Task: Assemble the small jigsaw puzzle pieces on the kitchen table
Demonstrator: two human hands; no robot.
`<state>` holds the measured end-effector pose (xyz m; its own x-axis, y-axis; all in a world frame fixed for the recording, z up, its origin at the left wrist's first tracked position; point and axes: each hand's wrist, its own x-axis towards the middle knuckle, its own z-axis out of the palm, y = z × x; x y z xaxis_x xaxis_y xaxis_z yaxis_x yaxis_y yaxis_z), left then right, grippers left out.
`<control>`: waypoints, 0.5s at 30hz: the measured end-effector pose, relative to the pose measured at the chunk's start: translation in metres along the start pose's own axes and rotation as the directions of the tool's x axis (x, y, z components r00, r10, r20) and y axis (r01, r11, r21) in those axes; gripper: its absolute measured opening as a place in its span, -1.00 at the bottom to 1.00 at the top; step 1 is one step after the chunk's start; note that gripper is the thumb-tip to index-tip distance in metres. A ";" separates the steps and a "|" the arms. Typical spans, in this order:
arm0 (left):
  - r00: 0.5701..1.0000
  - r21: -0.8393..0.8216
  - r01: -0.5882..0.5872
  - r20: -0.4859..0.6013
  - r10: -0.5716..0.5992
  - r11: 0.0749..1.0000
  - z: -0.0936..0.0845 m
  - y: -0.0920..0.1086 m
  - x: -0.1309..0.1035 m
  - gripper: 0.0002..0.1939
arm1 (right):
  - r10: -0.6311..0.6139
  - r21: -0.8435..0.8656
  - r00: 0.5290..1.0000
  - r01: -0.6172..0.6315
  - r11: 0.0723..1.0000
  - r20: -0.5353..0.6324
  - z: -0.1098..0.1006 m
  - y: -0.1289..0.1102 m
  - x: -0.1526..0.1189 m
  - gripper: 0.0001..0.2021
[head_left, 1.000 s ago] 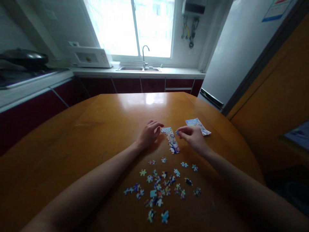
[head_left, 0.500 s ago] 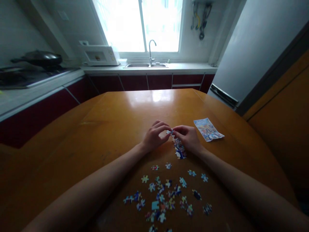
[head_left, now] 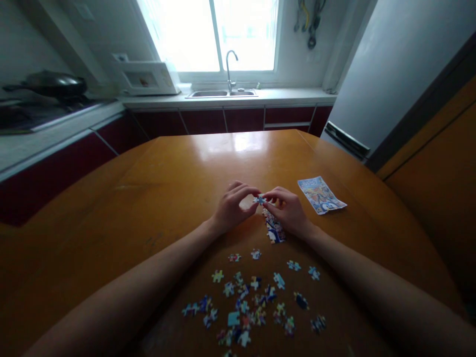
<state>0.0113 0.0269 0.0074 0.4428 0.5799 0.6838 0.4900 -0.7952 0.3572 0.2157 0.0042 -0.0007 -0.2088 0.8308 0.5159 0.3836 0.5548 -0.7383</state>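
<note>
Between my left hand and my right hand, a small light-blue and white puzzle piece is pinched by the fingertips of both. It is held just past the far end of a narrow joined puzzle strip, which lies on the wooden table. My right hand partly covers the strip. Nearer to me, several loose puzzle pieces are scattered between my forearms, some overlapping.
A creased printed picture sheet lies to the right of my right hand. Beyond the table are a counter with a sink, a white microwave, a pan and a refrigerator.
The view has shifted slightly. The piece between my hands now shows more of its face, and my right fingers have spread a little around it.
</note>
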 end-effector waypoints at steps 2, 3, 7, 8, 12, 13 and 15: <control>0.999 0.059 0.047 -0.008 -0.046 0.997 0.001 -0.003 -0.001 -0.80 | 0.012 -0.044 0.998 -0.014 0.999 -0.057 0.000 0.002 0.000 -0.88; 0.998 0.084 0.070 0.001 -0.071 0.994 0.001 -0.005 -0.002 -0.80 | 0.036 -0.059 0.995 -0.042 0.997 -0.098 0.000 0.003 0.001 -0.87; 0.988 0.141 0.112 0.094 -0.125 0.984 0.003 -0.010 -0.004 -0.91 | 0.186 -0.054 0.964 -0.200 0.978 -0.190 0.000 0.011 0.002 -0.83; 0.985 0.143 0.112 0.115 -0.128 0.983 0.003 -0.011 -0.004 -0.94 | 0.208 -0.060 0.961 -0.222 0.973 -0.180 0.000 0.012 0.002 -0.83; 0.978 0.137 0.108 0.163 -0.130 0.985 0.004 -0.010 -0.004 -0.97 | 0.210 -0.162 0.973 -0.223 0.961 -0.094 0.001 0.014 0.003 -0.83; 0.976 0.141 0.110 0.173 -0.134 0.984 0.004 -0.010 -0.004 -0.97 | 0.205 -0.184 0.976 -0.217 0.959 -0.079 0.001 0.013 0.003 -0.82; 0.972 0.147 0.116 0.187 -0.143 0.982 0.003 -0.009 -0.004 -0.95 | 0.202 -0.210 0.978 -0.209 0.955 -0.057 0.001 0.012 0.002 -0.81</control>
<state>0.0073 0.0321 -0.0010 0.5005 0.7104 0.4949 0.6433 -0.6877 0.3366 0.2185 0.0128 -0.0089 -0.0752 0.9218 0.3804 0.5993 0.3467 -0.7216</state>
